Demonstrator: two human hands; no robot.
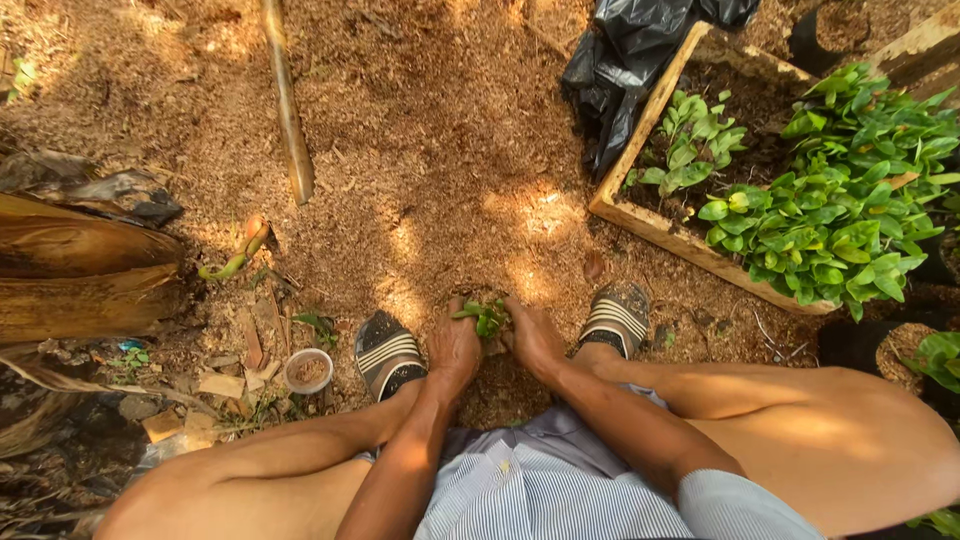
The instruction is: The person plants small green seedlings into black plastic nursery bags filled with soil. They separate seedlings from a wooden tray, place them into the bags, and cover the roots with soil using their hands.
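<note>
A: The seedling (484, 318) sits on the ground right between the person's two feet, its small green leaves poking up from a dark clump of soil. It is the thing both hands are on.

B: How are the hands placed?

A: The left hand (455, 350) is cupped against the seedling's left side, fingers curled in around its base. The right hand (532, 338) presses in from the right side the same way. Both are partly closed around the clump; I cannot tell how tightly.

B: What is around the seedling?

A: Just left of it is the left sandal (388, 352), just right of it the right sandal (617, 318), both striped. Farther left lies a small round tub (308, 370). Up and to the right of the seedling stands a wooden box (655, 225) full of leafy young plants (820, 225), with a black plastic sheet (625, 70) at its far corner. A long stick (287, 100) lies well up and left.

B: What could go wrong?

A: I judge the stem is the weak point. Squeezing too hard at the base could snap it or crush the roots, and loose, dry soil could crumble away if the clump is lifted unevenly. A shifting foot could also flatten the leaves.
</note>
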